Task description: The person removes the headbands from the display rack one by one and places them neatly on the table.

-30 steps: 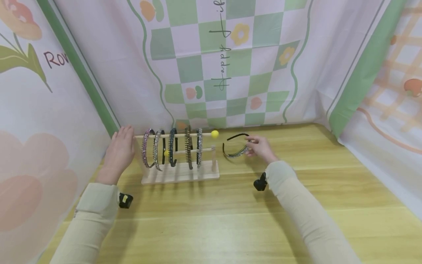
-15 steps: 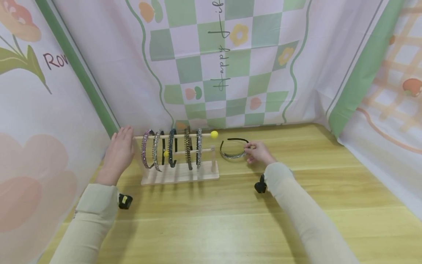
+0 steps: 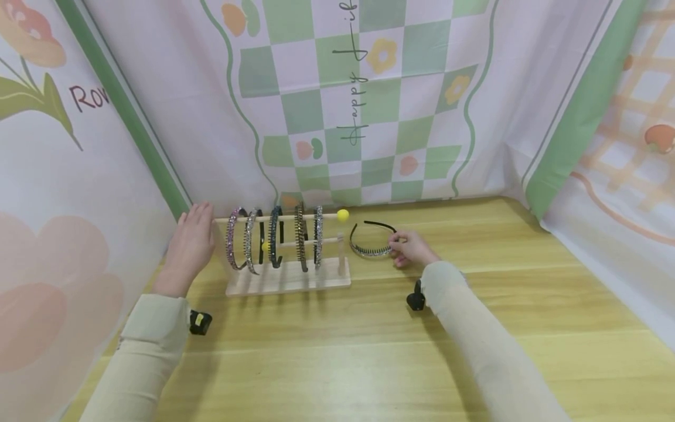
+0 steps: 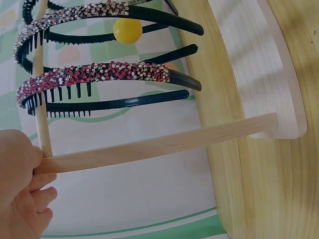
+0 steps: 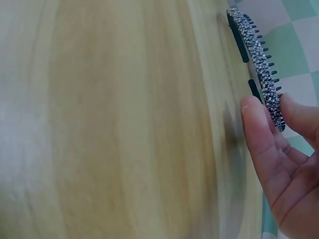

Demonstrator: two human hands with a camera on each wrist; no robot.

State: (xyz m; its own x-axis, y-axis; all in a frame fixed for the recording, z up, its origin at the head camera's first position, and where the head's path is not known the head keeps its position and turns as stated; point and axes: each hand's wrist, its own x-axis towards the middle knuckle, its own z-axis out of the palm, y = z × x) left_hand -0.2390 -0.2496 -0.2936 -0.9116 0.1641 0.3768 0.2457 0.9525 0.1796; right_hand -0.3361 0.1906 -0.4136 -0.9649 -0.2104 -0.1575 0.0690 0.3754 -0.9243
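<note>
My right hand [image 3: 414, 248] pinches a silver, rhinestone-studded headband [image 3: 371, 252] with comb teeth, to the right of a wooden headband stand [image 3: 290, 282]. The right wrist view shows the thumb and fingers on one end of its glittering band [image 5: 261, 62]. At the stand's left end, my left hand [image 3: 191, 249] grips the top of the wooden upright [image 4: 149, 147], where the rod meets it. Several headbands hang on the stand, among them a pink one [image 3: 231, 237], a silver one [image 3: 249, 243], a dark blue one [image 3: 272, 237] and a brown one [image 3: 300, 237].
Yellow balls cap the rods; one ball [image 3: 343, 215] is at the upper rod's right end. The stand is on a wood-grain table [image 3: 327, 351]. Printed cloth [image 3: 385, 111] hangs behind and at both sides.
The right hand has moved slightly down with the headband. The headband has turned and moved a little left, toward the stand. My left hand has not visibly moved.
</note>
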